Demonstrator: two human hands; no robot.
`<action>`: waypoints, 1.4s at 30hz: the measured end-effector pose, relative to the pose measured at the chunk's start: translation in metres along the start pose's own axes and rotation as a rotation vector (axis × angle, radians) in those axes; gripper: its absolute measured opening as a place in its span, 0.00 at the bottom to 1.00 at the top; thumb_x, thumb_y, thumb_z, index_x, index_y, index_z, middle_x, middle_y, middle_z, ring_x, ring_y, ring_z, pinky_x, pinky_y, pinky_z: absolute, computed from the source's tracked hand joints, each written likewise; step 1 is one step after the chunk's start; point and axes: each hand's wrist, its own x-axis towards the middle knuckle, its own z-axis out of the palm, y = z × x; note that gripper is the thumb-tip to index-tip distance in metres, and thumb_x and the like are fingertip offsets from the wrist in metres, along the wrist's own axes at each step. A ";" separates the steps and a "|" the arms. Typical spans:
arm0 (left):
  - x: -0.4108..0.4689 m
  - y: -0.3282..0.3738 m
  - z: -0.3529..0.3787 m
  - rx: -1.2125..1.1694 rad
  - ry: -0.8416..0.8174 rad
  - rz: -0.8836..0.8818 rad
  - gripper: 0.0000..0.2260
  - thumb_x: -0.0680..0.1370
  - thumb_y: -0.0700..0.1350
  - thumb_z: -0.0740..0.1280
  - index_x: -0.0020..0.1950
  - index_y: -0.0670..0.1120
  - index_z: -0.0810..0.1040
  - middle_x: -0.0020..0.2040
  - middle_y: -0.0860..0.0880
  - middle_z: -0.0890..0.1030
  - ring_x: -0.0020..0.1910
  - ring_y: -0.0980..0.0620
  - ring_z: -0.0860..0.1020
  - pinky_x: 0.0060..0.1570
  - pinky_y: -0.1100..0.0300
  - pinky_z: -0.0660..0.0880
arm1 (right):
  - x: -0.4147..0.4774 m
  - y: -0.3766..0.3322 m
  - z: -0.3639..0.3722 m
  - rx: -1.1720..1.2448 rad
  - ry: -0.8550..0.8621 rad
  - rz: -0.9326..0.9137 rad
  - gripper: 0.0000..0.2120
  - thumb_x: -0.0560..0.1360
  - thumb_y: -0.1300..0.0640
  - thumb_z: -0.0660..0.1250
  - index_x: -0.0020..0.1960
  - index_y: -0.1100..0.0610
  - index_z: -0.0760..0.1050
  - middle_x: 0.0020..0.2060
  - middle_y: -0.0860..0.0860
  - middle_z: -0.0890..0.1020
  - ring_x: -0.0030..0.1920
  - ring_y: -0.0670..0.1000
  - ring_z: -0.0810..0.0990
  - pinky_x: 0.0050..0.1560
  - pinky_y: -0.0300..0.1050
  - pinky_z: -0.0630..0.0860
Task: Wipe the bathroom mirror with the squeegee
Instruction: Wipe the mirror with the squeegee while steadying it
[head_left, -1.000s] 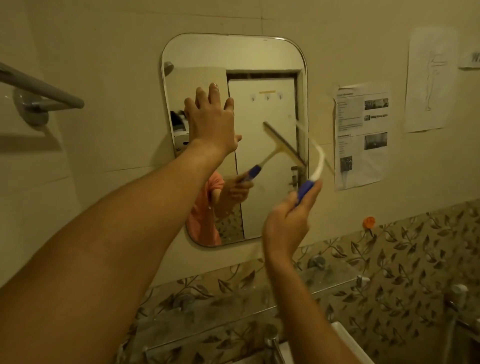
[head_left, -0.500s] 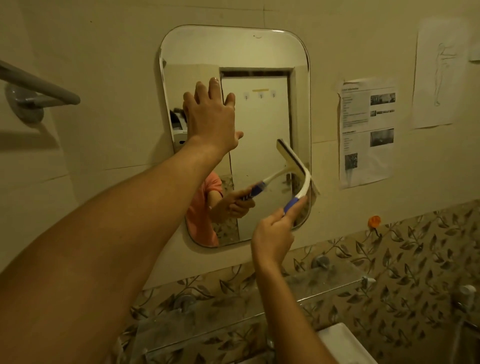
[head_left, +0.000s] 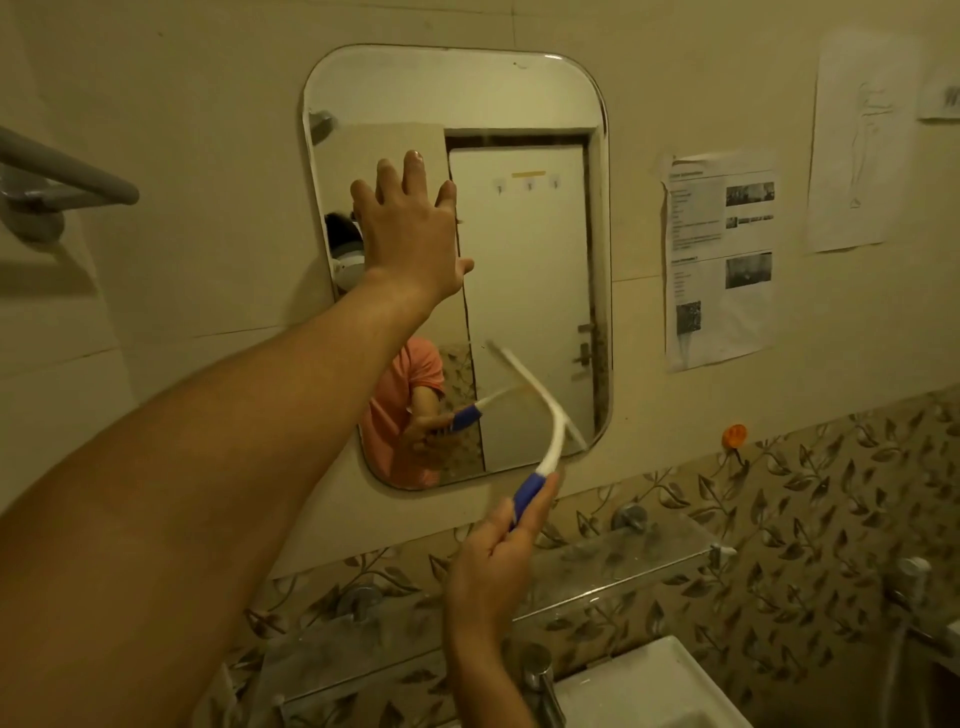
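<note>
Grip: right hand (head_left: 493, 566) is closed round the blue end of the squeegee (head_left: 540, 415) handle, thumb and fingers wrapped, holding it from below
Other hand: left hand (head_left: 410, 234) is spread wide and holds nothing; its palm is flat against the upper left of the mirror (head_left: 524, 249), seemingly bracing it
Squeegee: white neck rises from the blue grip to a blade that slants up to the left across the lower right part of the glass; the blade is motion-blurred, so I cannot tell whether its whole edge touches the glass
Mirror: rounded rectangle fixed to the plain wall, above a glass shelf (head_left: 649, 558) and the corner of a white basin (head_left: 654, 686)
Stage, as I judge it: a stroke near the bottom right corner, with the area under the left palm not reachable yet
Risk, streaks: if the blade stays tilted, only part of its edge would press and bands of wet could be left behind
Risk, overrun: the blade's lower end is close to the mirror's bottom rim, so a fast pull could run it off the glass onto the wall
Risk, smudge: the bare palm on the glass is likely to leave a print that needs another pass
Risk, slip: the handle is held only at its far end, so a hard push could twist it in the fingers
</note>
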 end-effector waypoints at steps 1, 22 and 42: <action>0.000 0.000 0.000 0.002 -0.003 -0.002 0.40 0.73 0.70 0.66 0.80 0.52 0.62 0.80 0.38 0.57 0.76 0.33 0.59 0.67 0.35 0.62 | 0.011 -0.012 -0.004 0.028 0.016 -0.036 0.27 0.85 0.54 0.53 0.76 0.35 0.46 0.38 0.26 0.78 0.31 0.39 0.77 0.30 0.32 0.74; 0.005 -0.013 -0.001 0.123 0.017 0.091 0.31 0.79 0.63 0.62 0.78 0.52 0.65 0.77 0.37 0.63 0.68 0.35 0.68 0.64 0.37 0.65 | 0.078 -0.032 0.017 -0.345 -0.154 -0.405 0.33 0.84 0.51 0.53 0.77 0.33 0.33 0.29 0.52 0.73 0.25 0.50 0.73 0.24 0.45 0.71; 0.012 -0.031 -0.022 0.143 -0.108 0.186 0.29 0.79 0.51 0.61 0.80 0.54 0.61 0.76 0.41 0.63 0.67 0.37 0.68 0.63 0.41 0.66 | 0.073 0.018 -0.040 -0.484 -0.328 -0.625 0.37 0.82 0.56 0.59 0.80 0.40 0.40 0.30 0.49 0.72 0.25 0.49 0.70 0.24 0.50 0.72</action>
